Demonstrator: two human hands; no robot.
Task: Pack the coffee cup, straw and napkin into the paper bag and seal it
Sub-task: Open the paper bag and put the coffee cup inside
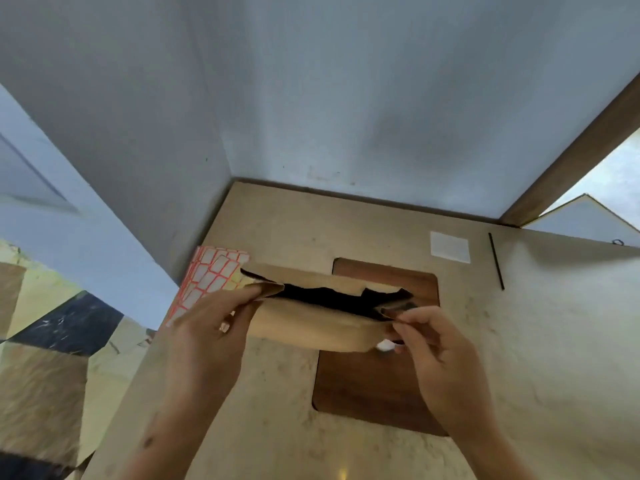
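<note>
over the beige table [519, 341], both hands pinch the paper bag [311, 323] mouth's ends, left [207, 327] and right [429, 341].

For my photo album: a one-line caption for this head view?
Both hands, left and right, hold a paper bag open above the table.

Table [519, 358] — pale beige top, faintly mottled, set into a corner. Inset panel [374, 386] — dark brown wood with rounded corners, sunk in the middle of the top. Sticker sheet [211, 271] — white labels edged in red-orange, lying at the table's left edge and overhanging it. Walls [346, 98] — plain grey-blue, meeting behind the table. Wooden beam [571, 150] — brown, slanting up at the right. Floor [65, 323] — tiled in beige and dark patches, lower left.
</note>
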